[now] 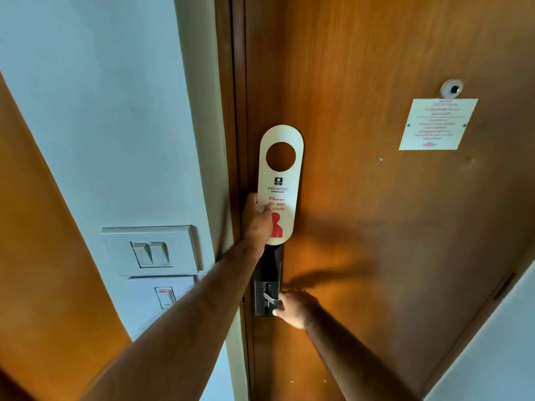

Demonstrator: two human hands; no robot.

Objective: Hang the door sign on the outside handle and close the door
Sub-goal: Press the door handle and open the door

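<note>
A cream door sign [281, 175] with a round hole at its top and red "Please do not disturb" lettering is held upright against the brown wooden door [362, 212]. My left hand [256, 219] grips its lower left edge. Lower down, my right hand [295, 309] is closed around the silver lever handle [271, 299], which sits on a dark lock plate [267, 285]. The door stands flush with its frame, seen from the inside.
A white wall [101, 111] lies left of the door frame, with a switch panel [150, 251] and a second switch [165, 296] below it. On the door are a peephole [451, 89] and a white notice [438, 124].
</note>
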